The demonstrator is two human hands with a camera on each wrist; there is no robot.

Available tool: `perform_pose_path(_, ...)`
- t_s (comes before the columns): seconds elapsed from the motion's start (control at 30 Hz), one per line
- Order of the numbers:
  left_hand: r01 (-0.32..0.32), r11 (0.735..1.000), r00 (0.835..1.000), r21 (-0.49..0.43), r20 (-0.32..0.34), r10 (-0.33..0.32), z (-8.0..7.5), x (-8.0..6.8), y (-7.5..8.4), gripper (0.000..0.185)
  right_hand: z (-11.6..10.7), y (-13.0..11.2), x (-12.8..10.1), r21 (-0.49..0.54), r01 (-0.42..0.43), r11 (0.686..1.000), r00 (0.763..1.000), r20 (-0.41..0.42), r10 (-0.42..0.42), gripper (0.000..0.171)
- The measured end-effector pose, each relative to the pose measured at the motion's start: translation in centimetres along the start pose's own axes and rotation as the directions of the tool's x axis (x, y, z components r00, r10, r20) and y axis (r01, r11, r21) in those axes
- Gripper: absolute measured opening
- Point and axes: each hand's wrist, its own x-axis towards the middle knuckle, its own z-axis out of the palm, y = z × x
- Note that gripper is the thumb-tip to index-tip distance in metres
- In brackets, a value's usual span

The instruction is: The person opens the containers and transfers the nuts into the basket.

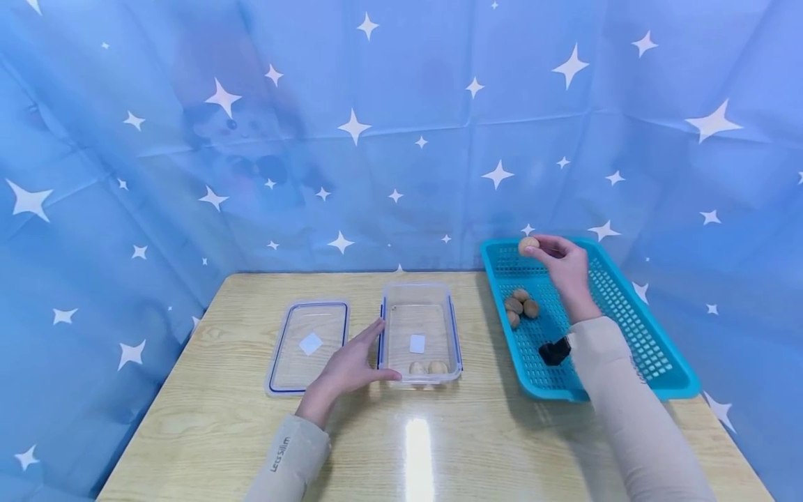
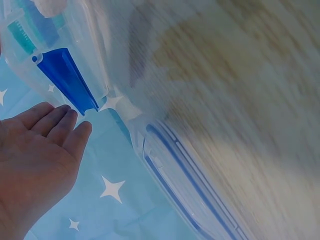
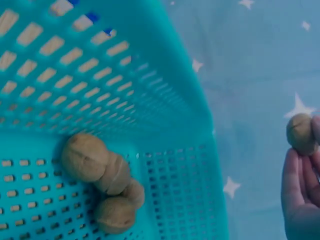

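My right hand (image 1: 561,258) is raised over the far end of the turquoise basket (image 1: 652,362) and pinches one walnut (image 1: 528,245) at its fingertips; the right wrist view shows that walnut (image 3: 301,133) above the hand (image 3: 302,200). Several walnuts (image 1: 521,305) lie in a cluster on the basket floor (image 3: 102,167). My left hand (image 1: 351,366) rests open against the left side of the clear plastic container (image 1: 422,376), fingers straight. Two walnuts (image 1: 428,367) sit at the container's near end. In the left wrist view the hand (image 2: 40,150) lies beside the container's blue clip (image 2: 67,80).
The container's clear lid (image 1: 309,345) with blue seal lies flat to the left of my left hand. A small black object (image 1: 555,351) sits in the basket by my right wrist. A blue star-patterned cloth encloses the wooden table (image 1: 439,446).
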Motion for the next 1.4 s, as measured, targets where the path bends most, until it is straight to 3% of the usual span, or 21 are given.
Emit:
perform_pose_path(0.23, -0.008, 1.000, 1.000, 0.004, 0.000, 0.008, 0.0, 0.1, 0.0, 0.111, -0.8, 1.6, 0.4, 0.025, -0.055, 0.998, 0.998, 0.008, 0.054, 0.056)
perform_pose_path(0.47, -0.012, 1.000, 1.000, 0.008, 0.001, 0.012, 0.1, 0.1, -0.1, 0.111, -1.7, 1.1, -0.8, 0.024, -0.073, 0.997, 0.997, 0.024, 0.073, 0.054)
perform_pose_path(0.77, -0.009, 1.000, 1.000, 0.013, 0.003, 0.009, 0.5, 0.2, -0.2, 0.111, -2.2, 5.8, 0.7, -0.039, -0.117, 0.992, 0.993, 0.026, 0.118, 0.058)
perform_pose_path(0.93, -0.003, 1.000, 1.000, 0.010, 0.002, 0.003, 0.4, 0.1, -0.2, 0.111, -2.1, 6.7, 0.8, -0.063, -0.132, 0.989, 0.990, 0.039, 0.135, 0.061)
perform_pose_path(1.3, -0.008, 1.000, 1.000, 0.019, 0.003, 0.008, 0.1, 0.1, -0.4, 0.112, -2.0, 7.9, 1.2, -0.026, -0.256, 0.966, 0.955, 0.151, 0.257, 0.058)
perform_pose_path(1.4, -0.007, 1.000, 1.000, 0.022, 0.002, 0.007, 0.1, 0.1, -0.4, 0.112, -2.0, 8.2, 1.4, -0.063, -0.270, 0.961, 0.947, 0.165, 0.277, 0.058)
